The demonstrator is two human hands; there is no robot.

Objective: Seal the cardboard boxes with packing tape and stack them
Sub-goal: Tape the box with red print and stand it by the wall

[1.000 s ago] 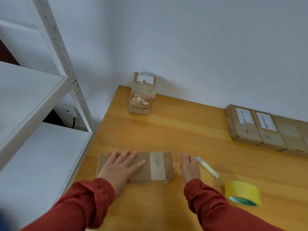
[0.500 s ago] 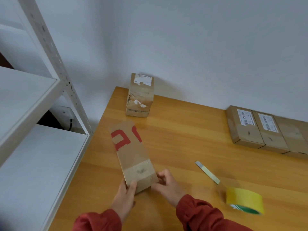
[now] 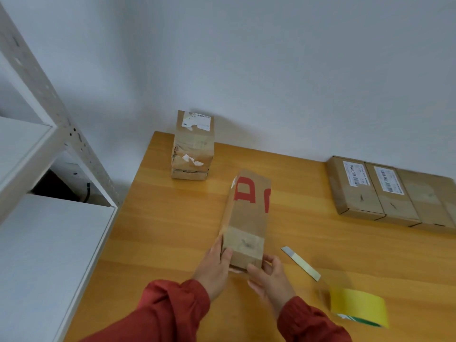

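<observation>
at 6 o'clock the left hand [image 3: 214, 266] and right hand [image 3: 271, 277] pinch the near end of a long cardboard box [image 3: 246, 218] between thumbs and fingers, its far end raised over the table [image 3: 172, 230] at centre. it looks light and stiff, the taped band probably slick, so bare card at the side edges should give the surest hold. at 4 o'clock lies the yellow tape roll [image 3: 359, 307], a loose strip [image 3: 301, 263] just beyond. at 2 o'clock a row of boxes [image 3: 385, 193] lies closed; at 11 o'clock stands the stack [image 3: 193, 146]. contents are hidden.
</observation>
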